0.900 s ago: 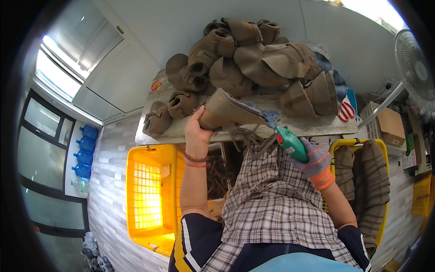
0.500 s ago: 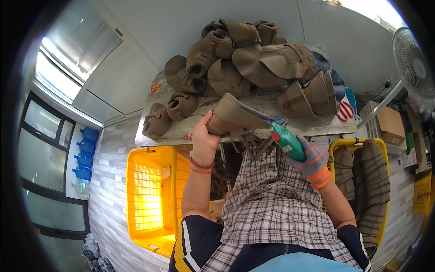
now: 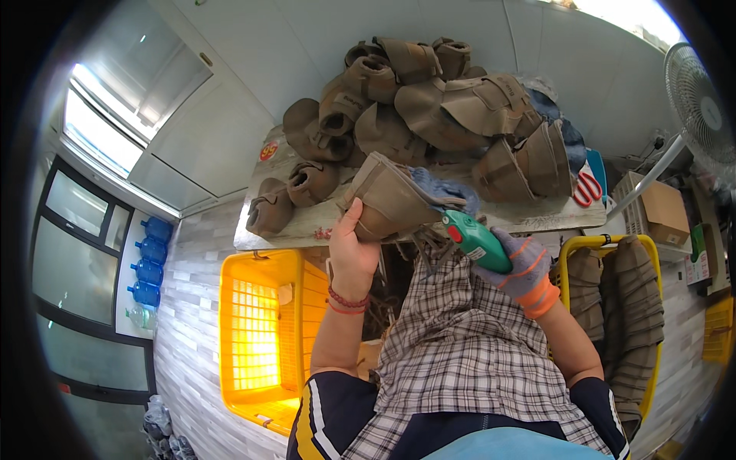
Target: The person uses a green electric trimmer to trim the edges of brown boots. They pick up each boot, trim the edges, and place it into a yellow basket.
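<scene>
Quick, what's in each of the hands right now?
Left hand: closed on a curved brown fabric piece.
Right hand, gloved: closed around a green handheld tool.

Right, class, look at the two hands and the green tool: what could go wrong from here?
1. The left hand is bare and grips the same brown piece that the green tool, in the gloved right hand, points toward; a slip might injure it.
2. Loose strips hang close to the tool and might snag.
</scene>
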